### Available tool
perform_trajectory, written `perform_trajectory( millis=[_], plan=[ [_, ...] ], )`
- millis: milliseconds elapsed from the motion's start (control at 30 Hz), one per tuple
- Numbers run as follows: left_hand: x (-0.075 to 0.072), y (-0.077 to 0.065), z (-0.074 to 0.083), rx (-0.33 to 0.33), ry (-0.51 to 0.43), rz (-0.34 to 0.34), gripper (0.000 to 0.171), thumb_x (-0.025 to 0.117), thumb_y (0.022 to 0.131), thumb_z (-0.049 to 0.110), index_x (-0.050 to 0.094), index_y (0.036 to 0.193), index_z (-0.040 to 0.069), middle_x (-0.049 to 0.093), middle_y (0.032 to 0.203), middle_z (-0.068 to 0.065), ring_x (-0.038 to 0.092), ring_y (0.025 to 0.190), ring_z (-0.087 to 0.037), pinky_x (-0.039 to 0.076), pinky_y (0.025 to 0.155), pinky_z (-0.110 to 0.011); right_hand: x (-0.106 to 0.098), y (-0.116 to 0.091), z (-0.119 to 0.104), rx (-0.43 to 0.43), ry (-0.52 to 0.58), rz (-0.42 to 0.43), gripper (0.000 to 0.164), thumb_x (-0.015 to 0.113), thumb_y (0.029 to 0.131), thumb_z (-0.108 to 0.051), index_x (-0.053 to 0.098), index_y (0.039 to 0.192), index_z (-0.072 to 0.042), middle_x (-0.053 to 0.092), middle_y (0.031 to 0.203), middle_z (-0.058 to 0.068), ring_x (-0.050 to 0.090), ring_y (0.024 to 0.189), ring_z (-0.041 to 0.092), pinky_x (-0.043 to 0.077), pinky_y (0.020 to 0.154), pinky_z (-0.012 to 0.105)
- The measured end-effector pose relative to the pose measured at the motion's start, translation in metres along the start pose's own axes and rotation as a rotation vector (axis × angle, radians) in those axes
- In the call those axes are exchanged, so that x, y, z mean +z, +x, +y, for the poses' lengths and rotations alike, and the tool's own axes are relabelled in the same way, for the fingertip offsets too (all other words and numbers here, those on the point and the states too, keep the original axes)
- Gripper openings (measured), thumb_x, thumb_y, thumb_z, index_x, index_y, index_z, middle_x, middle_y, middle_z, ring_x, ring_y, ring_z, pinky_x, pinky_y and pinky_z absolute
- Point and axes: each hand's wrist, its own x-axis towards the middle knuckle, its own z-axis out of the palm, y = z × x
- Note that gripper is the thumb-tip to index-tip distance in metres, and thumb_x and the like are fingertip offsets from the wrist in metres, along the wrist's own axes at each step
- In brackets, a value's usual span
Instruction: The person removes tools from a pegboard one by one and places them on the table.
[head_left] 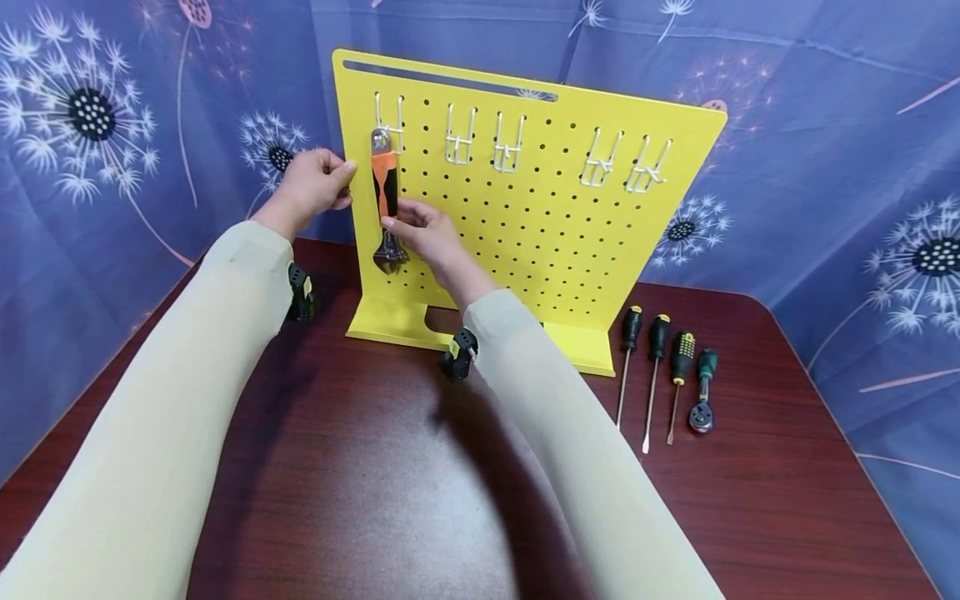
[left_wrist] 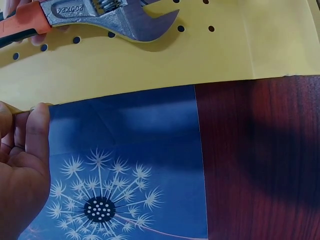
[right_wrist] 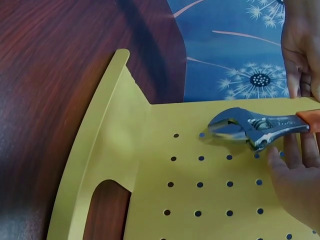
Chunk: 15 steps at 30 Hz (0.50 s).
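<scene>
An adjustable wrench (head_left: 386, 179) with an orange and black handle hangs head-down against the yellow pegboard (head_left: 517, 250). Its handle end is up at the leftmost white hook (head_left: 401, 125). My right hand (head_left: 435, 242) pinches the wrench low on its handle, thumb in front and fingers toward the board. In the right wrist view the metal jaws of the wrench (right_wrist: 280, 124) lie close over the board's holes. My left hand (left_wrist: 25, 150) grips the board's left edge between thumb and fingers, beside the wrench.
More white hooks (head_left: 507, 143) line the board's upper part. Right of the board's foot (head_left: 585, 357), several screwdrivers (head_left: 658, 342) and a ratchet with a green handle (head_left: 703, 392) lie on the dark red table (head_left: 360, 483). A blue dandelion-print cloth (head_left: 825, 125) hangs behind.
</scene>
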Motion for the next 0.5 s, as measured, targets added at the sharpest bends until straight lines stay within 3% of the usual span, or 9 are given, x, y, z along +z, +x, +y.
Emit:
perform_trajectory(
  millis=[133,333,500],
  plan=[
    [0.001,0.000,0.000,-0.004,0.004,0.001,0.024,0.045,0.109,0.029,0.051,0.100,0.008,0.044,0.099,0.001,0.050,0.078,-0.005,0.052,0.066,-0.006,0.004,0.003,0.001,0.018,-0.008,0.037,0.042,0.065,0.101,-0.010,0.058,0.142,-0.004,0.063,0.141,0.019,0.064,0.124,0.025,0.054,0.107,0.025],
    [0.002,0.000,0.001,0.002,0.007,-0.007,0.024,0.045,0.109,0.029,0.052,0.101,0.008,0.044,0.100,0.001,0.050,0.078,-0.005,0.052,0.067,-0.007,0.009,0.001,0.001,0.001,-0.048,0.108,0.036,0.067,0.101,-0.012,0.063,0.135,-0.002,0.067,0.132,0.022,0.062,0.091,0.010,0.052,0.077,0.014],
    [0.000,0.000,0.001,0.001,0.010,-0.004,0.024,0.045,0.110,0.029,0.052,0.101,0.008,0.044,0.099,0.001,0.050,0.078,-0.005,0.052,0.066,-0.007,0.014,-0.004,0.001,-0.040,-0.089,0.152,0.033,0.067,0.100,-0.011,0.065,0.130,0.001,0.069,0.125,0.024,0.060,0.084,0.008,0.050,0.070,0.013]
  ],
)
